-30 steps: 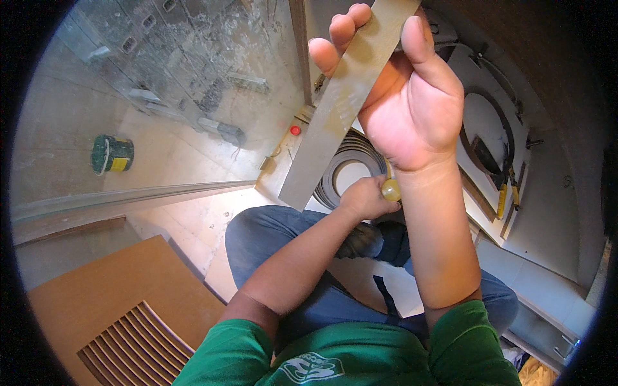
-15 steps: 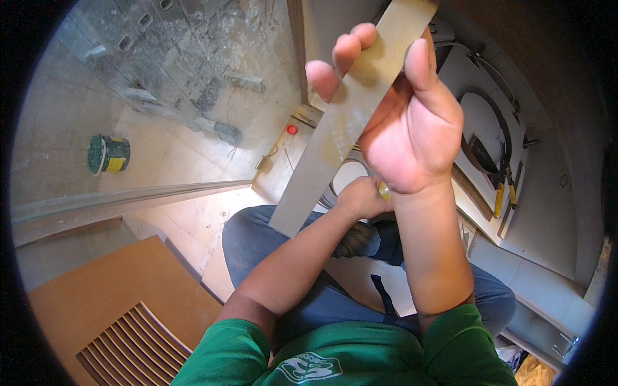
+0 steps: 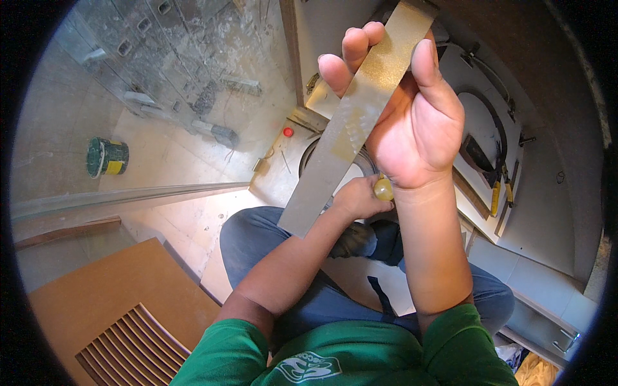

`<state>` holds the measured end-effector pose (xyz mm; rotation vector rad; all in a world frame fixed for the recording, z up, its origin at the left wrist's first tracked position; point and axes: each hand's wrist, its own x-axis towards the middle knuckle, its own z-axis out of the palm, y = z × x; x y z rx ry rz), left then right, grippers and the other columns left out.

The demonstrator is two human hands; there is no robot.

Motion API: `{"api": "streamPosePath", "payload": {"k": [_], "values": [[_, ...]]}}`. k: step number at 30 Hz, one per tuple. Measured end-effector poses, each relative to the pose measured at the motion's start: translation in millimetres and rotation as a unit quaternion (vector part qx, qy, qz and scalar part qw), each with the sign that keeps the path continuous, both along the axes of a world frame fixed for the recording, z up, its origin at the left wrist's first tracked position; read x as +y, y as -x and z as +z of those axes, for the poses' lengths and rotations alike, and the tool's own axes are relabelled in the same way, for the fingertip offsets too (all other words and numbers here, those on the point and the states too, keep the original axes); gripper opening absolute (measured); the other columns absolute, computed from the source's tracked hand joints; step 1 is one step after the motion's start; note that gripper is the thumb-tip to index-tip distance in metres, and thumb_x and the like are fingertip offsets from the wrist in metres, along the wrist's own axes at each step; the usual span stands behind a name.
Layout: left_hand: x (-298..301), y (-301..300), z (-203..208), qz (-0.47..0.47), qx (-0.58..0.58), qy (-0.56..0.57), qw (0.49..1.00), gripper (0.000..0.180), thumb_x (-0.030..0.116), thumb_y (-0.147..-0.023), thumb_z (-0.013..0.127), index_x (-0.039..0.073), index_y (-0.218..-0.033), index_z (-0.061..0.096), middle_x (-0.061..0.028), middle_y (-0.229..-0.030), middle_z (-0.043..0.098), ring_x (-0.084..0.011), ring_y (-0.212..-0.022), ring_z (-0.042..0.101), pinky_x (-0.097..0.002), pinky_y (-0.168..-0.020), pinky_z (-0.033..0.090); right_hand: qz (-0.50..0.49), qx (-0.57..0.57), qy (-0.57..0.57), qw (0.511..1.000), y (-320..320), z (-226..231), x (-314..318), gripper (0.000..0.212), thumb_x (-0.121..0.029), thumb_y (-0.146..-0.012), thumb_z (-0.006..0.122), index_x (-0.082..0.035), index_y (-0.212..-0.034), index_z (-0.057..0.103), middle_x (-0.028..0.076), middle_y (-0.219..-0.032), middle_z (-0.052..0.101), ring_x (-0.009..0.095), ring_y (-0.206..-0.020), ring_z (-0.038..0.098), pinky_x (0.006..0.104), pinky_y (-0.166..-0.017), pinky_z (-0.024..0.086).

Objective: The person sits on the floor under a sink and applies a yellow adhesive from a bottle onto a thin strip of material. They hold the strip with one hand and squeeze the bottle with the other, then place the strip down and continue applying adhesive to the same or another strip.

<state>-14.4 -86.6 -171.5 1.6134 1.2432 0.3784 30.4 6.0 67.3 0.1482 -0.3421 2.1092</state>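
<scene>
My right hand (image 3: 421,138) is raised in front of me, fingers curled round the edges of a long flat strip (image 3: 315,174). The strip slants from upper right to lower left, and its face is grey-beige with a shiny yellowish smear in the middle. Lower down, partly behind my right wrist, my left hand (image 3: 354,198) is closed round an object with a rounded, translucent yellow end (image 3: 383,189). The rest of that object is hidden in the fist, so I cannot tell its kind. Both legs are folded beneath my arms.
A small red cap (image 3: 288,132) lies on the pale board ahead. Beyond the glass at left stands a green bucket (image 3: 107,156). A brown slatted panel (image 3: 96,276) is near left. Yellow-handled pliers (image 3: 496,193) lie at right by a dark curved band.
The strip has moved slightly, its lower end shifting to the right, and its upper part catches more light. More of the yellow rounded end shows beside my right wrist.
</scene>
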Motion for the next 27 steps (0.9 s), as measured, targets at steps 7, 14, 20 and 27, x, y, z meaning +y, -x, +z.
{"api": "streamPosePath", "payload": {"k": [7,14,20,27], "values": [[-0.7,1.2,2.2,-0.003,-0.001,0.005,1.000,0.069,0.050,-0.069,0.080,0.005,-0.120,0.067,-0.0226,-0.107,0.072,-0.0382,-0.101,0.069,-0.0459,-0.090,0.055,0.042,0.011,-0.038,0.998,-2.7,-0.2,4.3,0.051,-0.038,-0.108,0.045,0.002,-0.139,0.049,0.020,-0.141,0.055,0.046,-0.136,0.048,0.0558,-0.118,0.036],[-1.1,5.4,11.2,0.001,-0.005,0.009,1.000,0.071,0.050,-0.069,0.081,0.004,-0.121,0.066,-0.0227,-0.108,0.072,-0.0375,-0.103,0.069,-0.0451,-0.091,0.054,0.038,0.034,-0.039,0.998,1.2,1.7,3.0,0.050,-0.037,-0.108,0.045,0.002,-0.140,0.048,0.019,-0.141,0.055,0.046,-0.136,0.048,0.0575,-0.118,0.036],[-3.6,-0.5,4.2,0.059,-0.148,-0.002,0.987,0.076,0.046,-0.068,0.084,0.002,-0.126,0.062,-0.0236,-0.118,0.069,-0.0346,-0.112,0.066,-0.0432,-0.097,0.052,0.025,0.060,-0.040,0.997,3.6,4.1,-5.8,0.049,-0.035,-0.109,0.045,0.002,-0.140,0.048,0.019,-0.141,0.054,0.046,-0.136,0.048,0.0589,-0.118,0.036],[-4.9,-21.0,-13.3,0.121,-0.207,-0.134,0.961,0.075,0.042,-0.066,0.085,0.004,-0.126,0.062,-0.0228,-0.125,0.065,-0.0334,-0.120,0.061,-0.0429,-0.104,0.045,0.021,0.129,0.011,0.991,1.5,-1.0,-30.4,0.048,-0.034,-0.108,0.047,0.002,-0.139,0.048,0.020,-0.141,0.054,0.049,-0.136,0.047,0.0603,-0.117,0.038]]}}
